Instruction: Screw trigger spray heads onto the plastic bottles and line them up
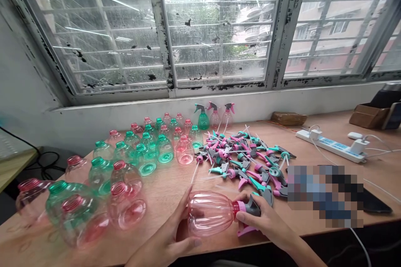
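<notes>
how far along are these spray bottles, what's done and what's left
It looks early on. Done: three bottles by the wall wear spray heads. In hand: a pink bottle on its side, the left hand at its base, the right hand on its spray head; whether it is tight, I can't tell. Left: the topless pink and green bottles and the loose heads.

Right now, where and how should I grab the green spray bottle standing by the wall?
I'd pinch the green spray bottle from above at its neck, just under the sprayer head: it stands upright, narrows there, and a pink spray bottle crowds its rounded body on the right.
</notes>
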